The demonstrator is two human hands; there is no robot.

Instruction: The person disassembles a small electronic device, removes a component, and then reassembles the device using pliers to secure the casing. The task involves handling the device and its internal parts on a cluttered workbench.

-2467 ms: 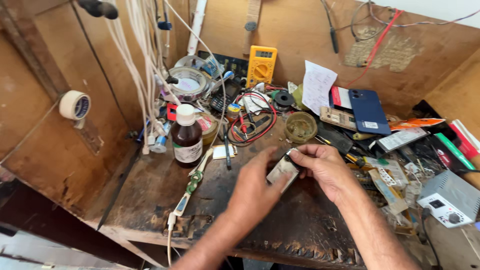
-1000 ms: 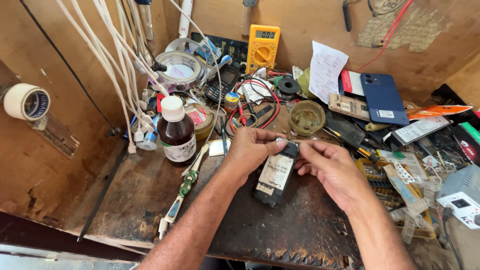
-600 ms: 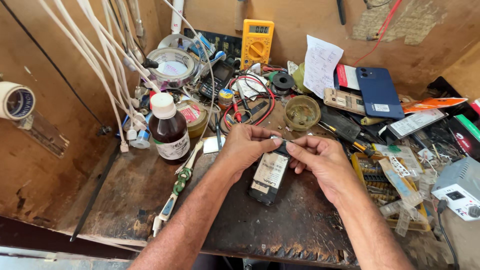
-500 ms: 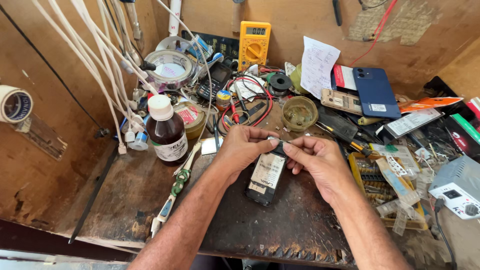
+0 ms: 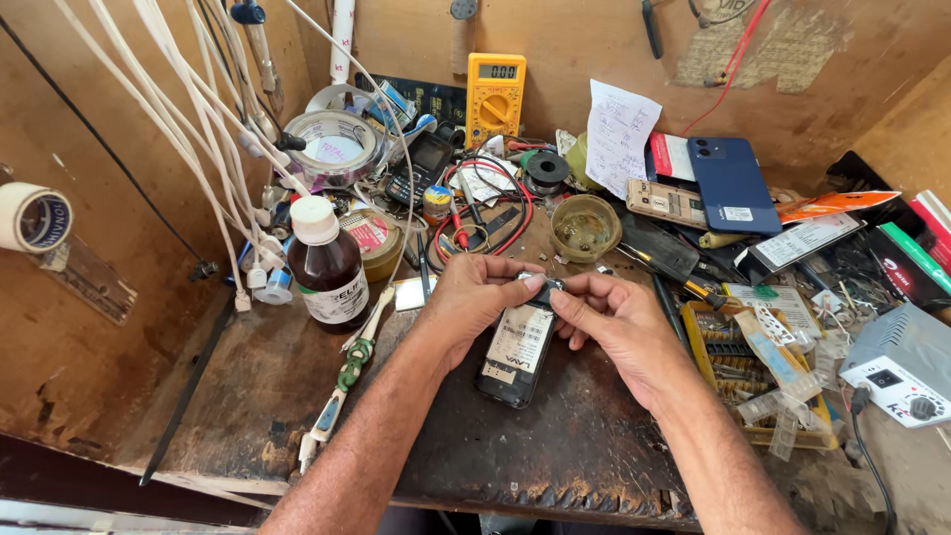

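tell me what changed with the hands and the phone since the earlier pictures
Earlier the phone was held up off the bench between both hands. Now its lower end rests on the dark mat, and the left hand and right hand have closed in on its top edge, fingertips pinching there. The brown bottle, yellow multimeter and blue phone have stayed put.

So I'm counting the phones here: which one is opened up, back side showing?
The small dark phone held by both hands, its labelled inside exposed; the blue phone by the wall is closed.
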